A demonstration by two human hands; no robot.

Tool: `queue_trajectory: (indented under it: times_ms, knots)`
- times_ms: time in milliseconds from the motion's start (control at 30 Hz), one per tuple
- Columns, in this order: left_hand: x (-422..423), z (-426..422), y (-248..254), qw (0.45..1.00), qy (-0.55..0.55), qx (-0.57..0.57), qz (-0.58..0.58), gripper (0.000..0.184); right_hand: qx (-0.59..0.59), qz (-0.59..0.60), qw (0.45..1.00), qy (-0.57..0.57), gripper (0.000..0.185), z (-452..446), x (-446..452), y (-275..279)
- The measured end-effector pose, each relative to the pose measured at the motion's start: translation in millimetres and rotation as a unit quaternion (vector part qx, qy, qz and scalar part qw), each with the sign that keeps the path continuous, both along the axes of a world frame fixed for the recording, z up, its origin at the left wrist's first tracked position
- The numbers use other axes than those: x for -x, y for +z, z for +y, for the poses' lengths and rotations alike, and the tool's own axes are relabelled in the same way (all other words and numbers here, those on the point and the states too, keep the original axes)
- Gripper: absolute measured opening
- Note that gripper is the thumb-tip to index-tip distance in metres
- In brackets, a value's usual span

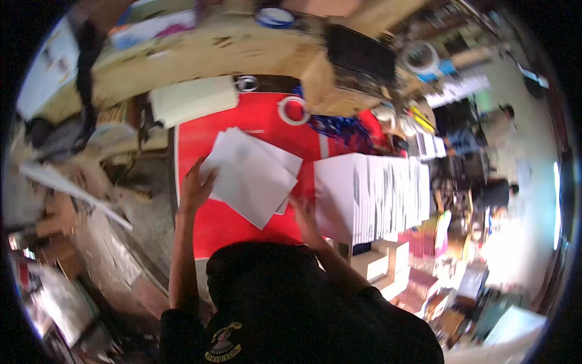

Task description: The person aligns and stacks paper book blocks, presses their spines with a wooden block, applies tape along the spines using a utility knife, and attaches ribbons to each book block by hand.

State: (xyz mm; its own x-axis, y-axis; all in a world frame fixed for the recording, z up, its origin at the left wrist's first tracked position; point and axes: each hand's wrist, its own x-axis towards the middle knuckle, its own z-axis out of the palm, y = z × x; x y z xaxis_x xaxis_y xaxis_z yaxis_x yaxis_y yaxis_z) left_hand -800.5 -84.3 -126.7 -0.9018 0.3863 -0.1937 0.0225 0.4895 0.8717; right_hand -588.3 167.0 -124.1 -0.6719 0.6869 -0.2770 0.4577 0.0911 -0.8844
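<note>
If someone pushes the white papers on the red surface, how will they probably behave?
The white papers may slide apart, since their corners stick out at different angles. They look flat and thin, so probably light and bendable.

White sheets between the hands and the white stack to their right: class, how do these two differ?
The white sheets lie fanned at differing angles, whereas the white stack is lined up neatly. The white sheets make a thin pile; the white stack is far thicker. Both are pale and look like paper.
</note>
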Motion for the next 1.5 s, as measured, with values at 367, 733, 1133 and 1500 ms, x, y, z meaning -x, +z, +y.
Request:
queue_trajectory:
  times_ms: [367, 733, 1133, 1500]
  knots:
    - [2, -19, 12, 0.974, -0.039, 0.134, -0.178, 0.086, 0.324, -0.125, 0.937, 0.05, 0.05, -1, 11, 62]
    - [-103, -16, 18, 0.849, -0.03, -0.143, -0.508, 0.062, 0.628, 0.213, 0.691, -0.287, 0.055, -31, -37, 10]
    - [-72, -6, 79, 0.991, -0.129, 0.002, -0.045, 0.079, -0.085, -0.001, 0.991, 0.1, 0.085, -4, 10, 144]
    - [11, 95, 55, 0.877, -0.429, -0.216, 0.012, 0.117, -0.382, -0.112, 0.898, 0.188, 0.081, -27, -10, 124]
